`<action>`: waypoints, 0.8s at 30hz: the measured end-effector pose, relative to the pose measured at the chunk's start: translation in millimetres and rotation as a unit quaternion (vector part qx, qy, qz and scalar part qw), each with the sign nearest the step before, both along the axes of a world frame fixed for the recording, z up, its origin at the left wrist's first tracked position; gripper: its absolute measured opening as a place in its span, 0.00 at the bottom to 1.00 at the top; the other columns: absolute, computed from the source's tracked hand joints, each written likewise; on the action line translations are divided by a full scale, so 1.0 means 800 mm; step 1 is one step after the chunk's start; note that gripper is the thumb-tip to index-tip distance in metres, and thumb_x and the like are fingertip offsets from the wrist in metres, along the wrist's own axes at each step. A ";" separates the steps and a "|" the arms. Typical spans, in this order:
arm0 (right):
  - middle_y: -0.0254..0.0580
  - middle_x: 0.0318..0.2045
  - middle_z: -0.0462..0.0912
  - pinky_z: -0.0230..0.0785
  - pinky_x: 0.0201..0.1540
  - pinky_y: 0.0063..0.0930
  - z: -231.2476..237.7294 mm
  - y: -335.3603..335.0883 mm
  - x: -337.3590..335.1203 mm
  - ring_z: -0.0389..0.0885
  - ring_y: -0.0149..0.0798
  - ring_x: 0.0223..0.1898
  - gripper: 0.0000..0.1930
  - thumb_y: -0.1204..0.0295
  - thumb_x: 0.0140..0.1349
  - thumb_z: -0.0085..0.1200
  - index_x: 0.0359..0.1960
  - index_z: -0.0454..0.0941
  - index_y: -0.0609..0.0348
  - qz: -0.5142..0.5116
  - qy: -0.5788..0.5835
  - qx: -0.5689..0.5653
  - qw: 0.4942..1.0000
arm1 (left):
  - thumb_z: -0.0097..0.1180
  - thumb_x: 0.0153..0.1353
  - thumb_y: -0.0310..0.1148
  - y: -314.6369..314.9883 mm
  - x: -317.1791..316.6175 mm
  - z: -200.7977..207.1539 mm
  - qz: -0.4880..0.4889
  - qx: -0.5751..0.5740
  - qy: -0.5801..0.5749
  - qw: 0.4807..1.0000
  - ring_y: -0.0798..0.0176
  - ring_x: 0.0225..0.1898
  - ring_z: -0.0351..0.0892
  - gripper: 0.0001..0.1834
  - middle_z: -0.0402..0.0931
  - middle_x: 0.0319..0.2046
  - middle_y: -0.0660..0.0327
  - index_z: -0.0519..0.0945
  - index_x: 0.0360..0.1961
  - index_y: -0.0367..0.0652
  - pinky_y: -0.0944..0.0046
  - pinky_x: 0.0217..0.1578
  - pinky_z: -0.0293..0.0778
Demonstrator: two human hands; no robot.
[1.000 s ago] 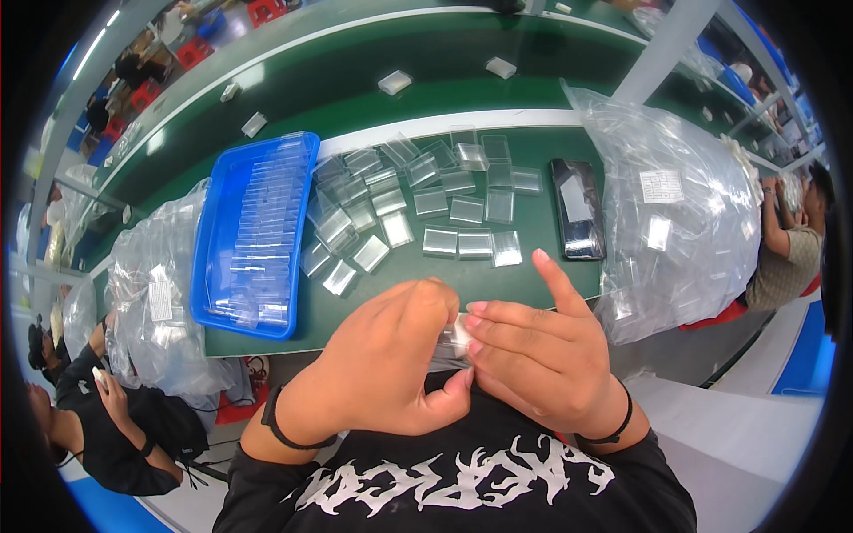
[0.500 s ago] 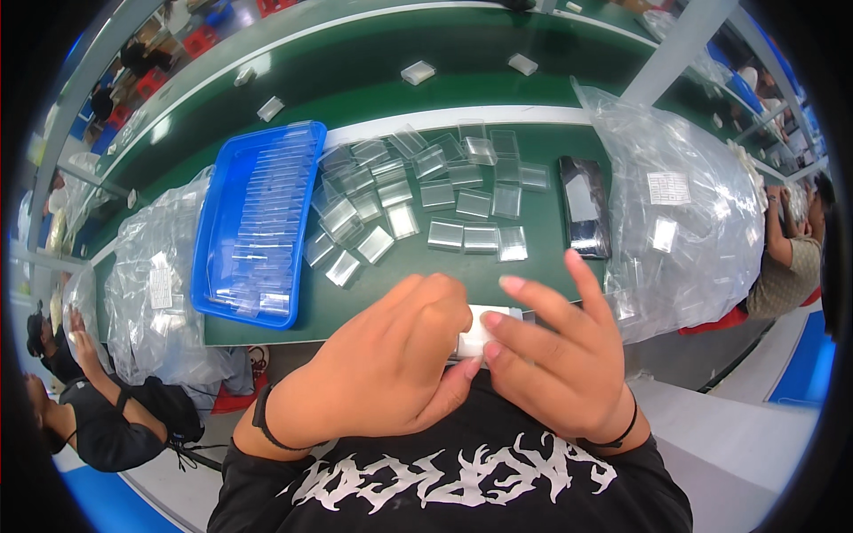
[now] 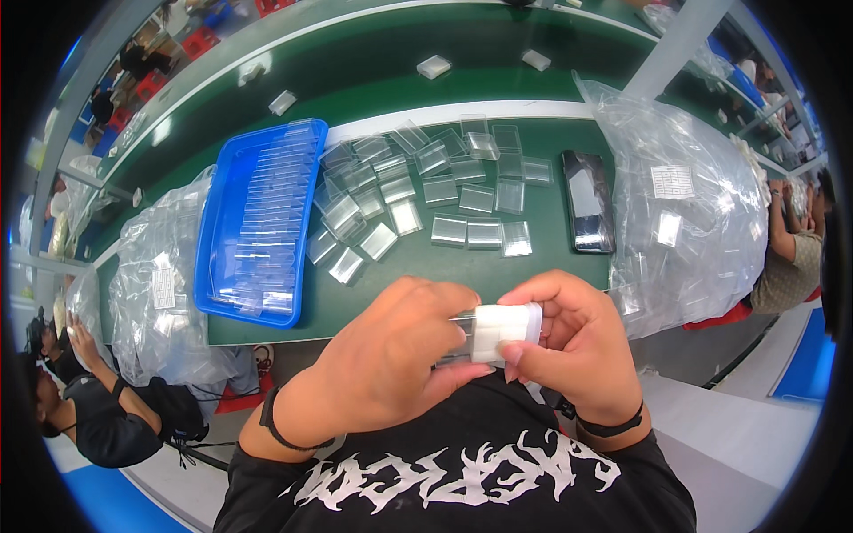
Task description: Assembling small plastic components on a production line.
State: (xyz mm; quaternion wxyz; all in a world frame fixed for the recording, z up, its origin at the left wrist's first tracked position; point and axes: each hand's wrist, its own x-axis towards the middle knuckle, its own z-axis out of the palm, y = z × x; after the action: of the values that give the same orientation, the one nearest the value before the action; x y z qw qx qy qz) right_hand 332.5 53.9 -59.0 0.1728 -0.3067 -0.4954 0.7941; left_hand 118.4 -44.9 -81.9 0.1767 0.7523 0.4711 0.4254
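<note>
Close to my body, past the table's near edge, I hold a small clear plastic case (image 3: 457,339) with a white, ribbed block (image 3: 500,334) partly out of its right end. My left hand (image 3: 391,342) is closed round the clear case, its fingers hiding most of it. The white block's right end is pinched between the thumb and fingers of my right hand (image 3: 573,342). On the green table beyond lie many clear plastic cases (image 3: 475,200), loosely scattered and partly overlapping.
Left of them sits a blue tray (image 3: 206,266) with a row of clear pieces. A dark phone (image 3: 588,202) lies at right. Large plastic bags (image 3: 702,249) flank the table. Behind, white packs (image 3: 434,67) rest on a green conveyor belt (image 3: 373,84). Other people work nearby.
My right hand's raised fingers have come down and closed on the white block, which now shows more fully. The packs on the belt have shifted to the right.
</note>
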 end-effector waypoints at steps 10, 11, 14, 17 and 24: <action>0.44 0.44 0.82 0.79 0.41 0.27 -0.029 0.008 0.002 0.85 0.36 0.41 0.21 0.82 0.52 0.71 0.50 0.86 0.54 -0.011 0.046 0.585 0.810 | 0.75 0.53 0.19 -0.009 -0.008 -0.017 -0.055 -0.233 -0.402 0.884 0.54 0.56 0.81 0.37 0.75 0.55 0.43 0.66 0.60 0.36 0.60 0.51 0.81; 0.43 0.45 0.82 0.79 0.44 0.28 -0.025 0.005 -0.001 0.85 0.36 0.43 0.24 0.82 0.53 0.70 0.53 0.84 0.55 -0.021 0.070 0.529 0.845 | 0.75 0.53 0.19 -0.009 -0.006 -0.016 -0.055 -0.233 -0.402 0.884 0.54 0.56 0.81 0.37 0.75 0.55 0.43 0.66 0.60 0.36 0.60 0.51 0.81; 0.43 0.46 0.83 0.79 0.48 0.28 -0.012 -0.008 -0.005 0.84 0.35 0.46 0.28 0.83 0.56 0.68 0.60 0.78 0.59 -0.056 0.113 0.294 0.948 | 0.75 0.52 0.19 -0.007 -0.004 -0.013 -0.041 -0.133 -0.351 0.926 0.52 0.58 0.79 0.37 0.75 0.55 0.41 0.66 0.61 0.36 0.57 0.54 0.81; 0.45 0.47 0.83 0.79 0.49 0.28 -0.012 -0.002 0.003 0.84 0.33 0.48 0.30 0.83 0.60 0.65 0.64 0.71 0.64 -0.047 0.107 0.039 0.992 | 0.77 0.47 0.16 -0.011 -0.005 -0.012 -0.035 -0.091 -0.252 0.963 0.47 0.59 0.79 0.41 0.75 0.55 0.40 0.67 0.61 0.36 0.53 0.51 0.85; 0.45 0.43 0.86 0.79 0.45 0.23 -0.006 -0.006 0.004 0.86 0.30 0.43 0.19 0.84 0.61 0.63 0.54 0.76 0.68 -0.033 0.039 0.021 0.998 | 0.78 0.46 0.16 -0.014 -0.003 -0.020 -0.035 -0.066 -0.222 0.972 0.47 0.59 0.80 0.42 0.75 0.56 0.41 0.69 0.61 0.37 0.54 0.49 0.87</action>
State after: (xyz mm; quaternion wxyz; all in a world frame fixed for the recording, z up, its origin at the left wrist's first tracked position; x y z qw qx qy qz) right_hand 335.5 48.9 -64.0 0.2248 -0.2885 -0.4943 0.7886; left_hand 116.1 -55.8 -98.2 0.3410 0.6413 0.4207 0.5436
